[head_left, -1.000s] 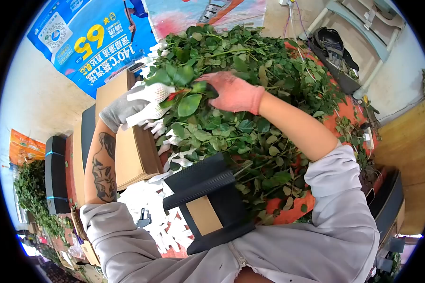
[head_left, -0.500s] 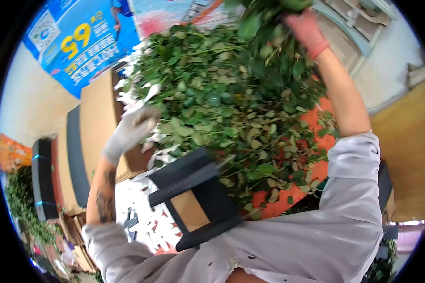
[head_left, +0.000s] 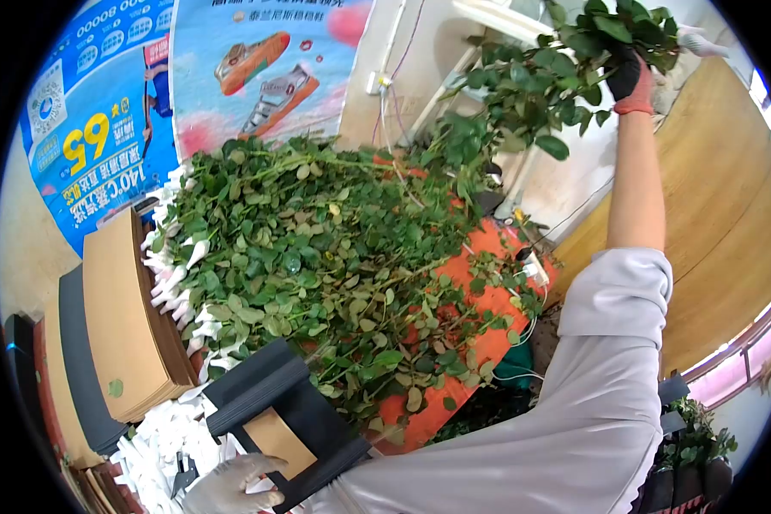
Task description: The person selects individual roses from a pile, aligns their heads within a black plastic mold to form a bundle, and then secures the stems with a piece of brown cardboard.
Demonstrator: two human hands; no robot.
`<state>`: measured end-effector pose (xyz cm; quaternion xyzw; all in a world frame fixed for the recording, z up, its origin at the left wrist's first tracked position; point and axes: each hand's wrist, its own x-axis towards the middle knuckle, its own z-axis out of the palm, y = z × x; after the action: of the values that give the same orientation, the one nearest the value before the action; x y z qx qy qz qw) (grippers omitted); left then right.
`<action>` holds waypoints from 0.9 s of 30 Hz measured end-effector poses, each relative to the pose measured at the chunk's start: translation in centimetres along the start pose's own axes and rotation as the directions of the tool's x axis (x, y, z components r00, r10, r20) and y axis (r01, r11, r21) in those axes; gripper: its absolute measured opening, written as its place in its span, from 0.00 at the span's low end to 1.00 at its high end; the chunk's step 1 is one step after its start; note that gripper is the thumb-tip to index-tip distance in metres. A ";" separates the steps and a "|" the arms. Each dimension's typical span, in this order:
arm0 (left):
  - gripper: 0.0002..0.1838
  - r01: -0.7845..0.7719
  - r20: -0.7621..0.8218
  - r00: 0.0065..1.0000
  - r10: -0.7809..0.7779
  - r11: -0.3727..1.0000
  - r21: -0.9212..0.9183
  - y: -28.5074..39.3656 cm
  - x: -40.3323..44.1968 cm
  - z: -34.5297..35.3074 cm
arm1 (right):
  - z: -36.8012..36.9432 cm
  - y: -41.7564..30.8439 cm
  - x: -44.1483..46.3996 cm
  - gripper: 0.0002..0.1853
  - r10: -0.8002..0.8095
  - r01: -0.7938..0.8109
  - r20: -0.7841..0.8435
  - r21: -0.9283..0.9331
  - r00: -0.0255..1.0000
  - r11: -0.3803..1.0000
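A pale wall with blue posters (head_left: 265,51) backs a red-covered table (head_left: 488,300) heaped with leafy stems (head_left: 291,240). The leafy bunch (head_left: 557,73) is now raised clear of the heap at upper right, its long axis slanting, white-wrapped head (head_left: 702,43) pointing right, leaves trailing lower left. My right hand (head_left: 632,86) has closed fingers around it; my left hand (head_left: 236,486), having dropped beside the black stand (head_left: 295,411), is loosely open.

The leafy green bunch (head_left: 531,81) fans leftward from the right hand (head_left: 632,86), its white-wrapped tip (head_left: 701,43) jutting out rightward. Beside the left hand (head_left: 231,487), a black ridged holder (head_left: 321,424) lies tilted, brown-centred.
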<state>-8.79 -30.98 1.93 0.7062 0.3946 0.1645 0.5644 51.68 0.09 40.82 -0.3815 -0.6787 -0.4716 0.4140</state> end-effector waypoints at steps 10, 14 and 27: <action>0.23 0.007 -0.243 0.970 0.014 0.996 0.085 0.9 -1.6 1.9 | 10.9 -24.3 6.9 0.14 -0.060 -0.048 0.301 0.338 0.952 0.940; 0.25 0.003 -0.291 0.955 0.054 0.981 0.193 3.0 -0.2 2.5 | 20.0 -32.1 4.6 0.13 -0.375 0.565 0.602 -0.157 0.705 0.810; 0.23 0.260 -0.422 0.905 -0.053 0.853 0.452 -5.9 -1.7 10.8 | 6.0 -38.5 -10.6 0.17 -0.378 0.123 0.386 0.545 0.841 0.830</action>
<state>-4.79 -39.16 -6.52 0.7444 0.5861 0.1482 0.2835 19.36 -5.76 17.25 -0.2700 -0.9030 -0.2222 0.2497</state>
